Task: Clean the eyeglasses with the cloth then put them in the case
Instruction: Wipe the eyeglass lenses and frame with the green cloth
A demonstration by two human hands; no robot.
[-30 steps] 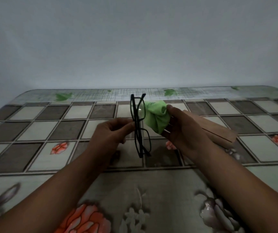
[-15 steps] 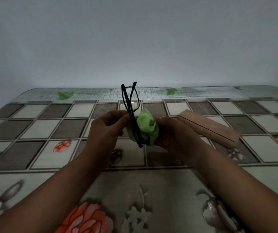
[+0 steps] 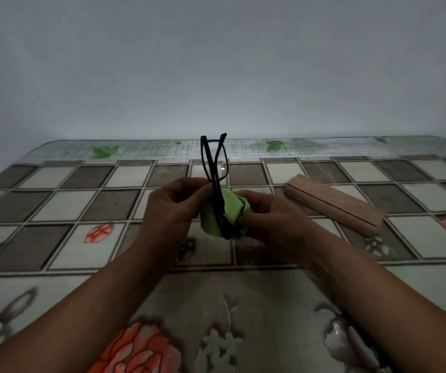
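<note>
Black-framed eyeglasses point(image 3: 214, 168) stand on end above the table's middle, folded temples crossing at the top. My left hand point(image 3: 173, 208) pinches the frame at its middle. The green cloth point(image 3: 228, 211) is bunched around the lower lens, and my right hand point(image 3: 270, 219) grips it there, pressed against the glasses. The lower lens is mostly hidden by the cloth. A tan wooden-looking case point(image 3: 335, 204) lies shut on the table to the right of my right hand, apart from it.
The table point(image 3: 54, 200) carries a glossy checkered and floral cover. Its far edge meets a plain grey wall. Both forearms reach in from the near edge.
The cloth moved from the upper lens down to the lower lens. The glasses shifted a little left and tilted, and my right hand came down and left, uncovering the case.
</note>
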